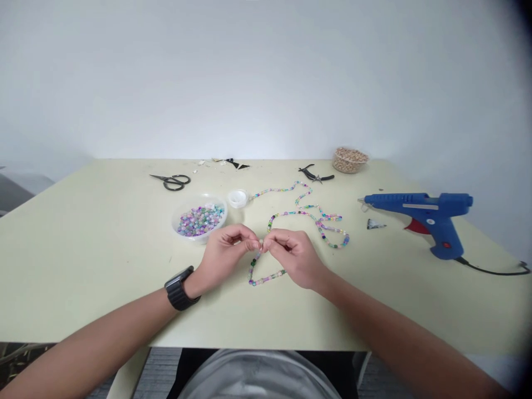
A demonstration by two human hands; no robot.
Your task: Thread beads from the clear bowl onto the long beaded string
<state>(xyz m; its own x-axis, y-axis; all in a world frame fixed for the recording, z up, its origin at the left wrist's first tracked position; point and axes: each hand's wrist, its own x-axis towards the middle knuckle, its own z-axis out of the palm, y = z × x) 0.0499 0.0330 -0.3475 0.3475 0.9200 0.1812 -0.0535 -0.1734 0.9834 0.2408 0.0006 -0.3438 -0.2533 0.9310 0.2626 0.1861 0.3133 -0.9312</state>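
My left hand (230,252), with a black watch on its wrist, pinches at the end of a long string of colourful beads (268,277). Thumb and forefinger of my right hand (293,255) are closed on the same spot, fingertips almost touching the left ones. A small pale bead seems to sit between the fingertips, partly hidden. From there the strand loops below and behind my right hand and winds back across the table. Beside my left hand stands a clear bowl (178,237) of mixed beads, and a small white cup (238,198) sits near the strand's far end.
On the right lies a blue glue gun (432,208) with a black cord, a small cone-shaped piece (376,224) near its nozzle. Farther back are black scissors (173,182), dark scraps (236,164), black-handled pliers (316,174) and a tub of tan beads (349,159). A wall closes off the back.
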